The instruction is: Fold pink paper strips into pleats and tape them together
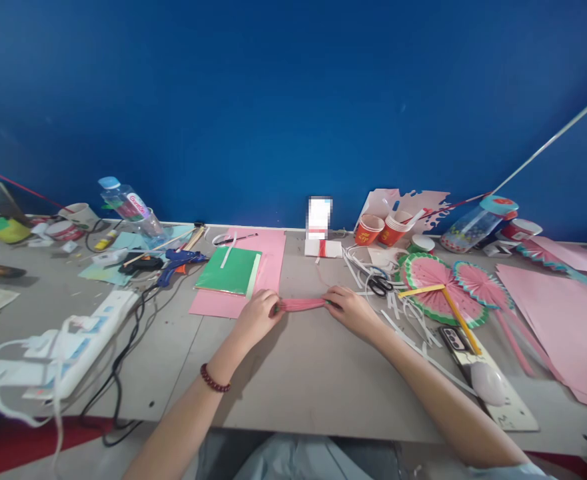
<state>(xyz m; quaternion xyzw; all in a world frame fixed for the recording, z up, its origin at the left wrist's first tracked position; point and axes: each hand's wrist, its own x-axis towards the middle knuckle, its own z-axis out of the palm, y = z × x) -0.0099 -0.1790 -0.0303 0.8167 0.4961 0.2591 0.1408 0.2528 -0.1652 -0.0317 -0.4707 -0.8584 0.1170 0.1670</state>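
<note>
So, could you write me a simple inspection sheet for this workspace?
Surface: grey table, with a seam running across it.
Work in hand: pink strip, stretched between both hands.
Clutter: black scissors, watermelon-patterned fan and red paper cups on the right; blue glue gun on the left; green packet lying on pink paper.
Grips: left grip and right grip each hold one end.
Cables: black cable beside the white power strip, looping past the front edge.
Surroundings: blue wall behind.
Other people: nothing seen.
</note>
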